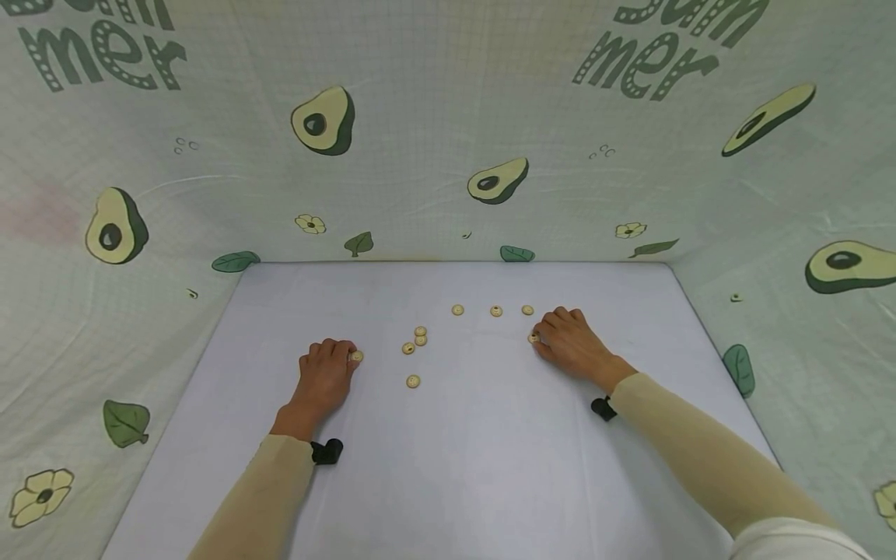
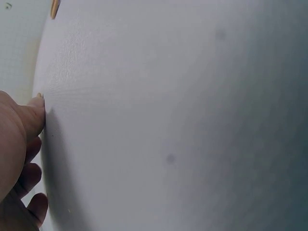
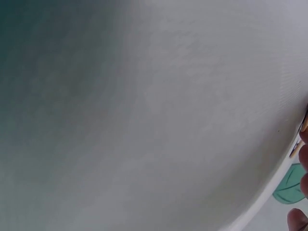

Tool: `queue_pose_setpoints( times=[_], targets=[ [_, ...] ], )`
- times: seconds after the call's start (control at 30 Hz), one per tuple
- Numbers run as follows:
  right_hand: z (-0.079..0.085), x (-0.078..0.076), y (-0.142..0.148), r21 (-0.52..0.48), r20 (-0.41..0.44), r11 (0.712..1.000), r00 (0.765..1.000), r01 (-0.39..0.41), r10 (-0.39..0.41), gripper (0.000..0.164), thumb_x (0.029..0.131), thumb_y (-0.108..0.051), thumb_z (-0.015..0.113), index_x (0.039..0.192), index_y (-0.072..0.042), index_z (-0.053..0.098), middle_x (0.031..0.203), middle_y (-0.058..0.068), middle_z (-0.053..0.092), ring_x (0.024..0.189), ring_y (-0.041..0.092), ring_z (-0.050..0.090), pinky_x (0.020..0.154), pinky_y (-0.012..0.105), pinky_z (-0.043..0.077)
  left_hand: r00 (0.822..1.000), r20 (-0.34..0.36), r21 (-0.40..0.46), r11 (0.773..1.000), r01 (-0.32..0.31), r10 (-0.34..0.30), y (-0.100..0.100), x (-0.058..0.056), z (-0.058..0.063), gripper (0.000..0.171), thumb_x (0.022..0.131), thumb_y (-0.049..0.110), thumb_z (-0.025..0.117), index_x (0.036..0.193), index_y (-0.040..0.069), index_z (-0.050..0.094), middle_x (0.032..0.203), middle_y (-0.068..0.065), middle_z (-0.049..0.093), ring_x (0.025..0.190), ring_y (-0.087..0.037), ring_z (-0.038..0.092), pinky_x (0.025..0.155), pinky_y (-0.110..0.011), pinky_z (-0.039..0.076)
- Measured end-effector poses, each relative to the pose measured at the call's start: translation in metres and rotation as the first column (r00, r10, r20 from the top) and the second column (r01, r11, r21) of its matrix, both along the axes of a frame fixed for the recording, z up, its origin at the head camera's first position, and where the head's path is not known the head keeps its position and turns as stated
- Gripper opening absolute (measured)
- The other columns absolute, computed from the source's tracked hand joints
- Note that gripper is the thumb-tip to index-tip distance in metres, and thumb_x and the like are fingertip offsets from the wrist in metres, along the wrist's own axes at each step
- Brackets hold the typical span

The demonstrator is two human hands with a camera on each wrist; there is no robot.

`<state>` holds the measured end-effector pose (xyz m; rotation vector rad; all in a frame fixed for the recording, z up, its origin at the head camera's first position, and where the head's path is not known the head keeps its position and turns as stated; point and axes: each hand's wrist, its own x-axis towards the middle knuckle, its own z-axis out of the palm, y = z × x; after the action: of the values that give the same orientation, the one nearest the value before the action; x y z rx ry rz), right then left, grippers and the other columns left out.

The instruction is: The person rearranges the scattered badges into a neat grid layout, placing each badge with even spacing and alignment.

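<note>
At the left of the white table, my left hand point(image 1: 323, 377) pinches a small round wooden disc point(image 1: 357, 356) at its thumb and fingertips, close on the surface. Only the disc's thin edge peeks out by the thumb in the left wrist view. Over to the right, my right hand point(image 1: 575, 342) holds another disc point(image 1: 533, 338) between thumb and index finger, partly covered by them. The discs are pale, flat and button-like, with small dark marks. Nearest beyond the right hand lies a loose disc point(image 1: 527, 309).
Two more discs, one in the middle point(image 1: 496, 311) and one to its left point(image 1: 458, 309), form a spaced row with it. Nearer centre-left, three discs cluster beside a disc point(image 1: 408, 348), and a single disc point(image 1: 413, 381) lies closer. Avocado-print cloth point(image 1: 413, 210) walls the table's back and sides.
</note>
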<state>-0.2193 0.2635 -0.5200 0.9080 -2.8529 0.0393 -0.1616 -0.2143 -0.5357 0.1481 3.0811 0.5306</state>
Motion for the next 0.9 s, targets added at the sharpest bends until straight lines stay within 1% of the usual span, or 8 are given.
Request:
queue_pose_setpoints(
  times=[0.13, 0.3, 0.57, 0.73, 0.9],
  targets=[
    [0.0, 0.0, -0.001, -0.001, 0.006, 1.0, 1.0, 0.004, -0.004, 0.023, 0.103, -0.028, 0.071, 0.116, -0.009, 0.074, 0.11, 0.007, 0.068, 0.107, 0.028, 0.055, 0.094, 0.047, 0.041, 1.0, -0.004, 0.0, 1.0, -0.001, 0.001, -0.001, 0.001, -0.001, 0.026, 0.108, 0.02, 0.062, 0.128, 0.004, 0.06, 0.128, -0.021, 0.06, 0.122, -0.043, 0.049, 0.103, -0.063, 0.038],
    [0.0, 0.0, -0.001, 0.001, 0.015, 1.0, 1.0, 0.017, -0.017, 0.024, 0.103, -0.029, 0.071, 0.116, -0.009, 0.074, 0.111, 0.007, 0.068, 0.107, 0.028, 0.055, 0.094, 0.048, 0.041, 1.0, 0.002, 0.004, 1.0, 0.002, -0.002, -0.001, 0.001, 0.001, 0.026, 0.108, 0.02, 0.061, 0.129, 0.004, 0.06, 0.129, -0.021, 0.059, 0.123, -0.043, 0.048, 0.104, -0.064, 0.038],
    [0.003, -0.001, -0.005, -0.03, 0.012, 0.998, 0.998, 0.061, -0.06, 0.027, 0.101, -0.029, 0.07, 0.115, -0.005, 0.072, 0.11, 0.01, 0.066, 0.105, 0.03, 0.053, 0.093, 0.05, 0.04, 1.0, 0.009, -0.009, 1.0, 0.005, -0.005, 0.0, -0.001, 0.001, 0.026, 0.109, 0.02, 0.061, 0.129, 0.004, 0.059, 0.128, -0.021, 0.059, 0.123, -0.043, 0.048, 0.104, -0.064, 0.038],
    [0.005, -0.003, -0.014, -0.057, 0.004, 0.995, 0.996, 0.086, -0.086, 0.027, 0.101, -0.026, 0.069, 0.117, -0.004, 0.07, 0.111, 0.011, 0.065, 0.107, 0.031, 0.052, 0.097, 0.05, 0.04, 1.0, 0.006, -0.013, 1.0, 0.01, -0.01, -0.001, -0.001, 0.001, 0.025, 0.108, 0.02, 0.062, 0.128, 0.004, 0.06, 0.127, -0.021, 0.059, 0.12, -0.042, 0.049, 0.102, -0.062, 0.039],
    [0.006, -0.005, -0.031, -0.06, -0.008, 0.995, 0.997, 0.081, -0.081, 0.027, 0.101, -0.026, 0.07, 0.117, -0.005, 0.07, 0.114, 0.011, 0.065, 0.11, 0.031, 0.052, 0.098, 0.051, 0.04, 1.0, 0.008, -0.01, 1.0, 0.018, -0.018, -0.002, -0.002, 0.002, 0.025, 0.108, 0.02, 0.062, 0.128, 0.005, 0.06, 0.127, -0.02, 0.059, 0.12, -0.041, 0.049, 0.102, -0.061, 0.039]
  ],
)
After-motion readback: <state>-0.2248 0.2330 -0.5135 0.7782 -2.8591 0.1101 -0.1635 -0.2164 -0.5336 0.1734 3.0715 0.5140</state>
